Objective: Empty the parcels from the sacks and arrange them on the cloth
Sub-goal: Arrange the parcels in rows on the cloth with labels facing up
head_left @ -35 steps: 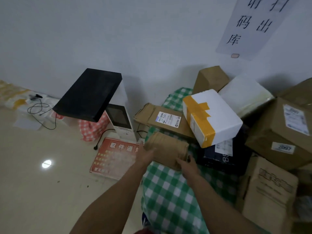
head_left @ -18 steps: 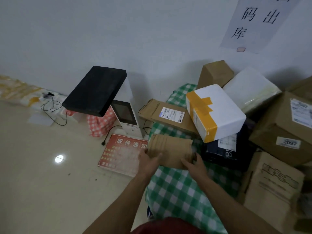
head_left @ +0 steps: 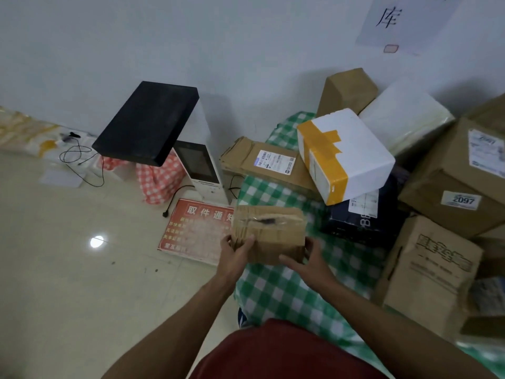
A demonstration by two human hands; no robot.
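Observation:
A small brown taped parcel (head_left: 269,233) is held above the near left edge of the green checked cloth (head_left: 287,294). My left hand (head_left: 236,255) grips the parcel's left end, thumb on its front face. My right hand (head_left: 311,265) lies against its lower right corner with straight fingers and the thumb spread. On the cloth behind it lie a flat brown labelled box (head_left: 267,162), a white foam box with yellow tape (head_left: 352,160) and a dark box (head_left: 363,222). No sack shows.
Brown cartons (head_left: 459,181) (head_left: 429,272) pile up at the right, with a brown box (head_left: 347,88) and a white foam block (head_left: 404,113) against the wall. Left of the cloth are a white kiosk (head_left: 202,170) with a black panel (head_left: 147,124), a red sign (head_left: 196,231), a red checked bag (head_left: 161,179) and cables (head_left: 79,160).
The parcel has come a little nearer to me and turned, so its taped face shows. My right hand has slid to its lower right corner and spread.

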